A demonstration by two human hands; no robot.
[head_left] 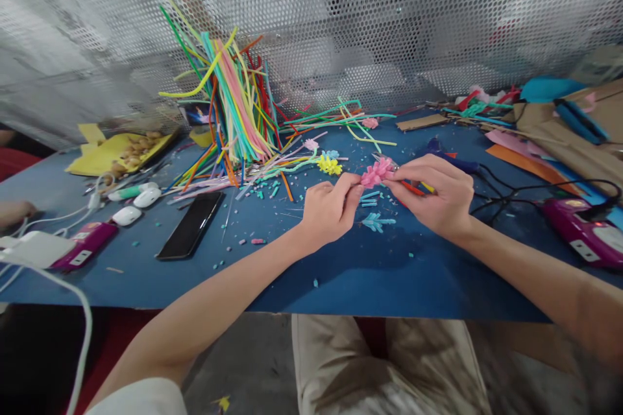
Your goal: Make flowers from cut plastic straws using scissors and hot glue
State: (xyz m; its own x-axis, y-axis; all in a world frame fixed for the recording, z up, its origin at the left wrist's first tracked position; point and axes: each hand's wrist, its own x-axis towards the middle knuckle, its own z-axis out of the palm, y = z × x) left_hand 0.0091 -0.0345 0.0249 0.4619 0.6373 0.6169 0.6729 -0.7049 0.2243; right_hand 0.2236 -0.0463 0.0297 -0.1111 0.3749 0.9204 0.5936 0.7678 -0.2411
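Two bare hands meet over a blue table (370,279). Left hand (328,207) and right hand (435,194) both pinch a pink pipe-cleaner flower (376,173) between fingertips, held just above the tabletop near centre. Far left stands a bundle of coloured pipe cleaners (233,104); a black phone (191,225) lies left. Labels on the purple devices are too small to read.

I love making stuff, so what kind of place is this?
Probably a craft worktable. A heap of colourful pipe cleaners stands on the blue table, and both hands, left hand and right hand, hold a pink pipe-cleaner flower.
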